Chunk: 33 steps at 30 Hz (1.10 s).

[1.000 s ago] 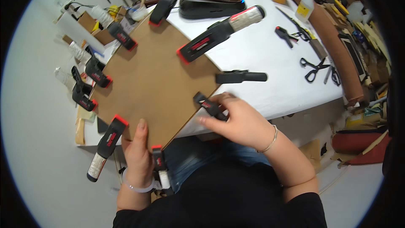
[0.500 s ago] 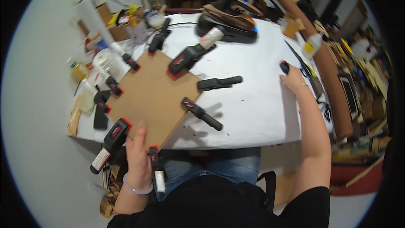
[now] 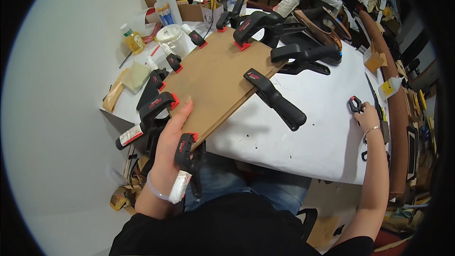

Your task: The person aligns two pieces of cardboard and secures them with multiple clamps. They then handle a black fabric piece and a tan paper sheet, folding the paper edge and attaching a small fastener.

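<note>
- Gripping the board (image 3: 218,73) by its near left edge, between two clamps (image 3: 277,100), the left hand (image 3: 168,149) has its thumb on top; fingers underneath are hidden.
- Well apart, at the table's right side, the right hand (image 3: 368,117) is closed on a spare clamp (image 3: 351,105).
- The board is tilted over the table's left part; with so many clamps around it, their weight could twist it out of a one-handed hold.
- A knocked handle might make a clamp slip, letting the layered edge shift.
- Far handles overlap the iron (image 3: 316,28) in view; contact is unclear, but swinging that way could jostle it.
- The white-covered table (image 3: 294,147) has dark specks, which might mark a face pressed on them.
- A jar (image 3: 172,42) and boxes (image 3: 189,12) crowd its far left; a white bottle (image 3: 389,87) and brown roll (image 3: 398,151) line the right.
- A pale wall (image 3: 71,114) fills the left.
</note>
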Each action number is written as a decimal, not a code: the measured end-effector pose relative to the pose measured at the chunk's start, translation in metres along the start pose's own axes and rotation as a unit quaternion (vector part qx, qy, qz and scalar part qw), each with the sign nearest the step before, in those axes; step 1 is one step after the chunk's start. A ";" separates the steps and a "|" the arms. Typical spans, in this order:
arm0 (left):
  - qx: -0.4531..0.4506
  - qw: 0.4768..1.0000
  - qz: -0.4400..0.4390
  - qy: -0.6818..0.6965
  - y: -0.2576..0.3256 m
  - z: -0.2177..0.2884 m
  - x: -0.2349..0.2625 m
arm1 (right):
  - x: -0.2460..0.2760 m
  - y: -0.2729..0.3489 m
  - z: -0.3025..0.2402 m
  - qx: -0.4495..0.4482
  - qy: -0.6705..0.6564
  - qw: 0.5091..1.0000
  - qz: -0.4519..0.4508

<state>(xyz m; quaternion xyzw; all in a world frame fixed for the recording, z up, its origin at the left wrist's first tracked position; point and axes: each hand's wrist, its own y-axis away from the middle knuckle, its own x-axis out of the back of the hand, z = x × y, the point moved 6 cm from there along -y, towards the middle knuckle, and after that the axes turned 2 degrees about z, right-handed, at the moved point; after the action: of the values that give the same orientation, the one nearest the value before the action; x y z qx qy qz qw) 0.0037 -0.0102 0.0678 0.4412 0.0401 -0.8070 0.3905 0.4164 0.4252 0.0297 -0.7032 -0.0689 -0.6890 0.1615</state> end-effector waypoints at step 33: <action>-0.166 0.976 -0.030 -0.140 0.058 -0.010 -0.024 | 0.087 0.266 -0.317 0.218 -0.531 0.813 -0.100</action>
<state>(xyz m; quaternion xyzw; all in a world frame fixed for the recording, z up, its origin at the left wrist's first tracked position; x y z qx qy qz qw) 0.0564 -0.0323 0.0954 0.2518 0.1319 -0.8542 0.4354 0.2045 0.0630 0.0799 -0.8952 -0.3625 -0.1875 0.1792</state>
